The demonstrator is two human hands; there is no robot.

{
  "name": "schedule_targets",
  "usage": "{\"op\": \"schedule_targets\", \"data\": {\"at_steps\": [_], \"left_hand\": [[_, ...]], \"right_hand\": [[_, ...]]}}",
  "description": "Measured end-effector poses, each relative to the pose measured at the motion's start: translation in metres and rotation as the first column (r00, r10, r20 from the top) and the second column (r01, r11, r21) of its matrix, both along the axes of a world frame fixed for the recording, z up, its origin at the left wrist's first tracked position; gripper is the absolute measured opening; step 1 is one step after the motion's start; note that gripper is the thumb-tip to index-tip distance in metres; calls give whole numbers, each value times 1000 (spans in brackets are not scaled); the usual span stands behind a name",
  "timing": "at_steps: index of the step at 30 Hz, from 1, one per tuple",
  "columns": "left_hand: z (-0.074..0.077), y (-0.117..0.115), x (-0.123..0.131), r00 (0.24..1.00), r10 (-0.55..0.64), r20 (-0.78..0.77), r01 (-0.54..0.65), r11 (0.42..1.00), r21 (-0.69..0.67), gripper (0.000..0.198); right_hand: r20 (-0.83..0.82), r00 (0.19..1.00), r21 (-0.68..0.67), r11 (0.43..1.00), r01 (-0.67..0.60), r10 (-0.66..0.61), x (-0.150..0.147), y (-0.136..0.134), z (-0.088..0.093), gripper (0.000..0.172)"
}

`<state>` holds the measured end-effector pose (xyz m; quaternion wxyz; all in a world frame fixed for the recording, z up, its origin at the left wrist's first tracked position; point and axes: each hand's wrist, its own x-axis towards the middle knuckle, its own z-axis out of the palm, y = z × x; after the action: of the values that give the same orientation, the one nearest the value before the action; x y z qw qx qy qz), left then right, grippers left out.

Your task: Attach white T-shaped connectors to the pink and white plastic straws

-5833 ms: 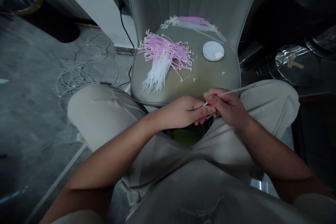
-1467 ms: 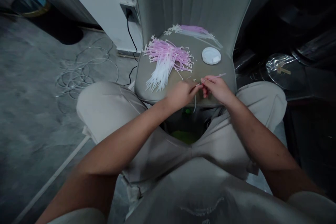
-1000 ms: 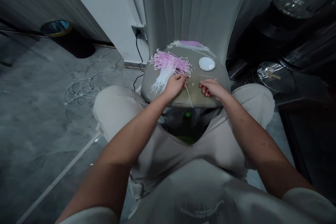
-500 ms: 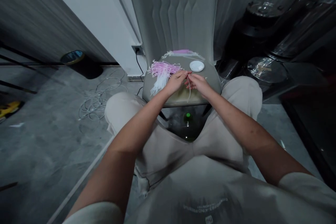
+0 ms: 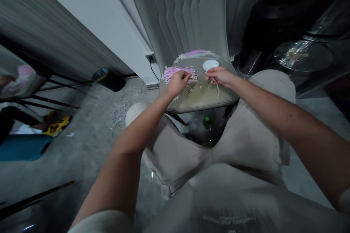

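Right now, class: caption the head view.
Left hand touches the pink stick pile; right hand pinches one white strip above the chair seat.

left hand covers part of the pink strip pile; its grip is not discernible. right hand hides the upper end of the white strip.

Between the left hand and right hand the chair seat lies bare but for small scraps — a thin strip droops there from the right hand. The pink strip pile fills the left; the white lid and chair back close the rear.
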<state>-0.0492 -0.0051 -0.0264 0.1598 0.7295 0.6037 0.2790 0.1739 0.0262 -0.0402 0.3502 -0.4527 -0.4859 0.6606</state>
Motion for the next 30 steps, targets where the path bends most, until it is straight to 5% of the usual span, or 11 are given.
{"op": "schedule_targets", "data": {"at_steps": [5, 10, 13, 16, 24, 30], "left_hand": [[-10, -1, -10, 986, 12, -164, -15, 1000, -17, 31], [-28, -4, 4, 910, -43, -412, 34, 999, -29, 54], [-37, -6, 9, 846, -134, -516, 141, 990, -25, 44], [-41, -5, 10, 804, -135, -579, 124, 991, -58, 34], [-40, 8, 16, 768, -168, -618, 119, 986, -119, 28], [-39, 6, 6, 934, -101, -341, 54, 988, -146, 21]], "right_hand": [[-10, 999, -59, 998, -31, 30, -5, 12, 1, 17], [-30, 991, -111, 985, -130, 127, -18, 11, -3, 16], [-5, 980, -125, 972, -197, 198, -21, 7, -8, 15], [16, 981, -131, 973, -188, 192, -23, 3, -15, 11], [30, 992, -174, 978, -116, 123, -29, 10, -11, 11], [18, 999, -151, 987, 48, -46, -26, 21, -15, 6]]}}
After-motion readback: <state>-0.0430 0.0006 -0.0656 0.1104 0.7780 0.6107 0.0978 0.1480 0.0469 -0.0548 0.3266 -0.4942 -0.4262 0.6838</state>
